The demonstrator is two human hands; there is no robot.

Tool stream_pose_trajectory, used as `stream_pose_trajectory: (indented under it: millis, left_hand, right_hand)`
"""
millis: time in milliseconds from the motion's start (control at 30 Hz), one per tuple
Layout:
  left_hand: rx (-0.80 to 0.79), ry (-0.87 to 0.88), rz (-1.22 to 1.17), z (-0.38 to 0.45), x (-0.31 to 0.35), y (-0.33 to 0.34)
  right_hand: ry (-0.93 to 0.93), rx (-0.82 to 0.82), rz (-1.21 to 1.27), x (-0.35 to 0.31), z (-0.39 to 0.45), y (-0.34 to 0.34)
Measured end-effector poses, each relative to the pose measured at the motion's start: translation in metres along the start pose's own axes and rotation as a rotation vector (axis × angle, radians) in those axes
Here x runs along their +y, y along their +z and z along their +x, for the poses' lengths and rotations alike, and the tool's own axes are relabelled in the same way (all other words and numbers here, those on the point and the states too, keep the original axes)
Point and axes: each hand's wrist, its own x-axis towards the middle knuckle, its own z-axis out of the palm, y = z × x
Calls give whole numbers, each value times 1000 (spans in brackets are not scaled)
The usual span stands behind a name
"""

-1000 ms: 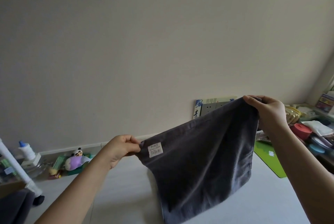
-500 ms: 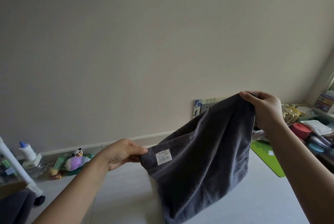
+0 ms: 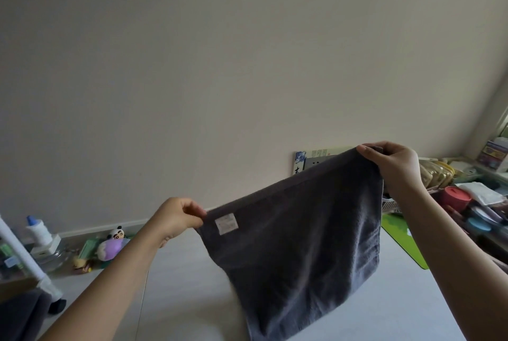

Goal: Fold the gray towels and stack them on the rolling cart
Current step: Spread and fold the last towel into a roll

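Observation:
A dark gray towel (image 3: 299, 244) hangs in the air in front of me, stretched along its top edge, with a small white label near its left corner. My left hand (image 3: 176, 218) pinches the left top corner. My right hand (image 3: 393, 167) grips the right top corner, held higher. At the bottom left edge of the view, a white cart post (image 3: 24, 261) with a black caster stands over more gray cloth (image 3: 19, 316); most of the cart is out of view.
A white table top (image 3: 192, 285) lies below the towel, with a green mat (image 3: 398, 239) on its right. Toys and a white bottle (image 3: 37, 230) stand along the wall at left. Bowls, lids and boxes crowd shelves at the right (image 3: 456, 197).
The towel's top edge, slack half a second ago, is pulled straight. My left hand has closed round its corner and shifted slightly left; my right hand has barely moved.

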Motion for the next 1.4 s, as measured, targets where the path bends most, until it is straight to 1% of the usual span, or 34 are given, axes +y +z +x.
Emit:
stream_pose_trajectory:
  millis: [67, 133, 200, 267, 367, 467, 533, 567, 600, 700, 800, 867, 967, 1033, 1233, 1300, 1400]
  left_hand:
    - [160, 85, 24, 7, 8, -9]
    - [284, 164, 62, 14, 17, -21]
    - [392, 247, 161, 20, 28, -32]
    - [503, 325, 285, 25, 42, -41]
    - [585, 392, 439, 38, 65, -50]
    - [708, 393, 518, 61, 85, -63]
    - [684, 308, 469, 75, 97, -73]
    - [659, 287, 418, 80, 102, -76]
    - [661, 302, 364, 84, 105, -78]
    - [755, 431, 253, 89, 115, -87]
    - [760, 522, 155, 82, 115, -94]
    - [777, 565, 118, 71, 114, -93]
    - [824, 658, 75, 50, 117, -89]
    - [814, 672, 53, 43, 123, -90]
    - [777, 541, 4, 37, 141, -94]
    - [732, 445, -13, 41, 143, -91]
    - [618, 309, -96, 63, 142, -82]
  right_hand:
    - [-40, -33, -25, 2, 3, 2]
    - [-90, -80, -37, 3, 7, 4]
    - [-148, -129, -60, 2, 16, 4]
    - [-190, -142, -139, 1, 27, 9]
    - [-200, -159, -339, -2, 49, 21]
    - [-247, -104, -350, -8, 73, 38]
    - [-276, -60, -389, -15, 87, 49]
    - [-293, -39, -415, -17, 94, 54]
    - [-311, -18, -416, -20, 99, 57]
    - [-316, 36, -322, -30, 114, 60]
    - [-342, 14, -309, -32, 113, 55]
    - [-331, 11, -207, -29, 106, 49]
    - [-342, 63, -87, -24, 94, 38]
    - [-329, 78, -56, -29, 90, 33]
    - [-331, 113, -48, -42, 88, 23]
    - [-315, 109, -121, -42, 90, 20]
    - [-254, 68, -256, -33, 100, 26]
